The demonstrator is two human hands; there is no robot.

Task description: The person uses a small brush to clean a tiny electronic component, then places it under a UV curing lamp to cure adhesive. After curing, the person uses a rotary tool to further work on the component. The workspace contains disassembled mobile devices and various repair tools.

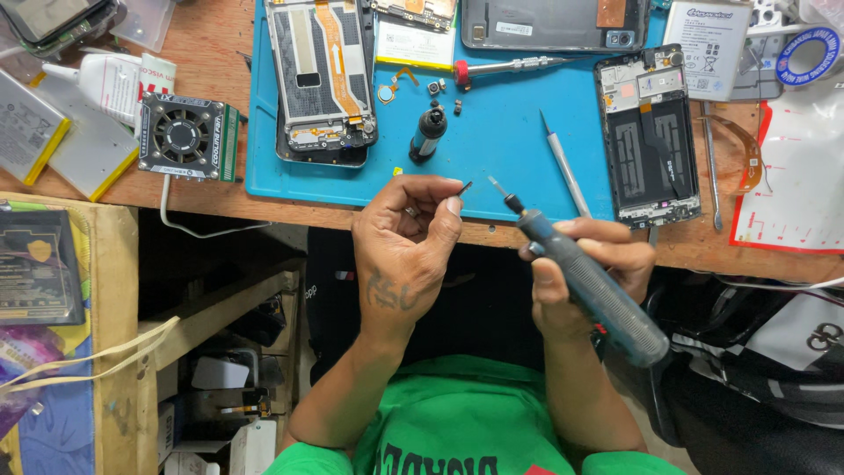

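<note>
Left hand [406,242] has its fingers pinched on a tiny dark part [465,186] at the tabletop [211,53] edge, by the blue mat [492,149]. Right hand [585,264] is wrapped round a grey screwdriver [585,281], tip just beside it. I'd brace both wrists, go slow. Can't tell what the part is, too small.

Both arms reach up from the body and bend at the elbows. The left hand [406,242] is curled, with its thumb and first finger pinched tight together at the tips. Its back faces up, and a ring sits on one finger. The right hand [585,264] is closed in a fist, thumb on top. The two hands are near each other but do not touch.
</note>
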